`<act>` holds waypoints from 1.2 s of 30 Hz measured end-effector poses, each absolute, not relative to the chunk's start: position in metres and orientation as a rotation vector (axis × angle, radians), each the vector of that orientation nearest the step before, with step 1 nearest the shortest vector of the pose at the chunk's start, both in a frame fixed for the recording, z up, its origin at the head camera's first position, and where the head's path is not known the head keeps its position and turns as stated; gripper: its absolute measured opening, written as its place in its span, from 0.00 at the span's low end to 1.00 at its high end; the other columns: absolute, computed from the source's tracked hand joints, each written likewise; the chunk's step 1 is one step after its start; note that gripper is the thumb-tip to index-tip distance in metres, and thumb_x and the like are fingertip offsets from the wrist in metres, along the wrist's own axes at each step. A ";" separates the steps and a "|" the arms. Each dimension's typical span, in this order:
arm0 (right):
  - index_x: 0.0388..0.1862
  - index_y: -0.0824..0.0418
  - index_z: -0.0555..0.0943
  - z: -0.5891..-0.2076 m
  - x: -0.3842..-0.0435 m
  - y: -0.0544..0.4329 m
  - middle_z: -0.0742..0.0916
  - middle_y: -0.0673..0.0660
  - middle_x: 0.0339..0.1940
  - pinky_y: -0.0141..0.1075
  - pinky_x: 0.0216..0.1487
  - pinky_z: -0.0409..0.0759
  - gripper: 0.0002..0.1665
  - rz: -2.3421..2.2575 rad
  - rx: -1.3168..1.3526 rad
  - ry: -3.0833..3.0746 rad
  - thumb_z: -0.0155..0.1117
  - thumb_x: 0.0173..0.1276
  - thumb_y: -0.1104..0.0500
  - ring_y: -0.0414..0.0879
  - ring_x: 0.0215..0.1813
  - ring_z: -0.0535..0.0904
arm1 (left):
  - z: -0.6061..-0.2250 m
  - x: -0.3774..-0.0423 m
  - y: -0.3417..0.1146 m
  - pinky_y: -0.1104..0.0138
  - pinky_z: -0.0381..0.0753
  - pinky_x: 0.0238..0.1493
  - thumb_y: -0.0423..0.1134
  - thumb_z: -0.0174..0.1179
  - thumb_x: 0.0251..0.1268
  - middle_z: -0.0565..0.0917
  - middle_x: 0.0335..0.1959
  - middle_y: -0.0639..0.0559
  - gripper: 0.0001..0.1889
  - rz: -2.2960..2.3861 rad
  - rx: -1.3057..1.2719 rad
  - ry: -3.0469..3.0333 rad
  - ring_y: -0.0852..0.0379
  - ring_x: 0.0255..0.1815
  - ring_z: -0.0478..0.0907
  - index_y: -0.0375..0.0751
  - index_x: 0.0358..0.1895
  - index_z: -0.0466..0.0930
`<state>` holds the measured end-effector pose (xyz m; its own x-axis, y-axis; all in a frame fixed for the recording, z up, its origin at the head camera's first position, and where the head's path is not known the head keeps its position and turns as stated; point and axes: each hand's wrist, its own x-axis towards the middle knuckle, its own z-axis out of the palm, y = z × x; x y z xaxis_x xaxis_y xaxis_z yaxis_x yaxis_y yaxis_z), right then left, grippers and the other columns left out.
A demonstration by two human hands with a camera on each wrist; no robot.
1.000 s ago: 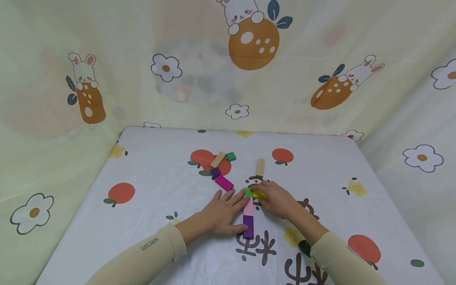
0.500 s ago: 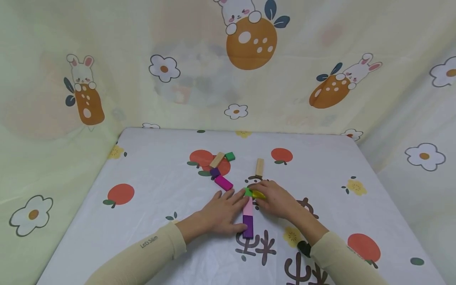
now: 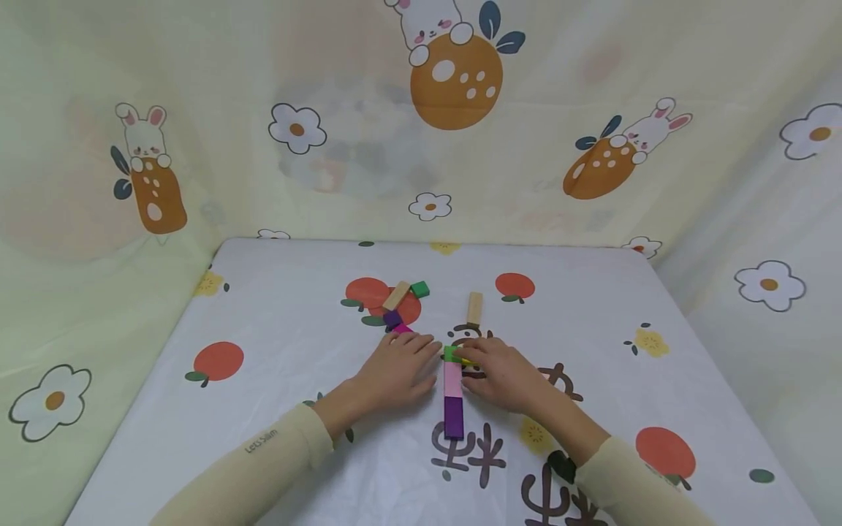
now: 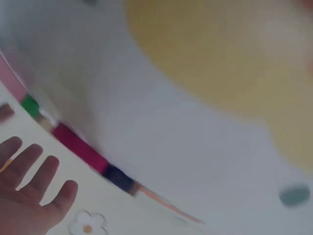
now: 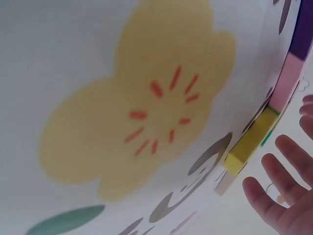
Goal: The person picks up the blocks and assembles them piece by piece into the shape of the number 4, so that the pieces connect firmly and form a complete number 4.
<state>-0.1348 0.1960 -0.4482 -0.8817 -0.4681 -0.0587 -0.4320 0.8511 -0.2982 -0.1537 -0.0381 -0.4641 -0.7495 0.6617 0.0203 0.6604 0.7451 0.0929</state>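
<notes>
In the head view, a purple block, a pink block and a green block lie end to end in a straight row. A yellow block branches off to the right at the green end, mostly covered by my right hand in the head view. The fingers of that hand are extended over the yellow block; its thumb is beside the pink one. My left hand hovers left of the row, fingers spread and holding nothing. Its fingers partly cover a magenta block.
Behind the left hand lie a dark purple block, a natural wood block and a small green block. Another wood block lies beyond the right hand. A printed cloth covers the table; patterned curtains surround it.
My left hand has drawn away from the row to the left and slightly back, uncovering the pink and purple blocks and covering part of the magenta one. The right hand has barely moved.
</notes>
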 end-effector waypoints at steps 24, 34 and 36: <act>0.75 0.49 0.74 -0.456 -0.112 0.186 0.71 0.58 0.80 0.64 0.74 0.67 0.43 -0.260 -0.807 2.810 0.72 0.65 0.35 0.59 0.80 0.65 | -0.473 -0.191 -0.053 0.50 0.70 0.71 0.45 0.60 0.75 0.83 0.62 0.53 0.19 -0.016 1.101 2.951 0.48 0.69 0.72 0.49 0.66 0.79; 0.75 0.48 0.75 -0.458 -0.111 0.188 0.72 0.57 0.79 0.64 0.74 0.67 0.43 -0.277 -0.799 2.826 0.72 0.64 0.35 0.59 0.80 0.66 | -0.473 -0.189 -0.049 0.50 0.71 0.71 0.46 0.61 0.76 0.84 0.60 0.54 0.18 -0.108 1.115 2.983 0.48 0.67 0.74 0.52 0.64 0.80; 0.75 0.48 0.75 -0.459 -0.111 0.188 0.72 0.58 0.79 0.65 0.74 0.67 0.43 -0.284 -0.799 2.823 0.72 0.64 0.35 0.60 0.80 0.66 | -0.472 -0.189 -0.048 0.49 0.71 0.72 0.47 0.61 0.76 0.84 0.60 0.54 0.17 -0.144 1.110 2.980 0.48 0.67 0.74 0.52 0.64 0.80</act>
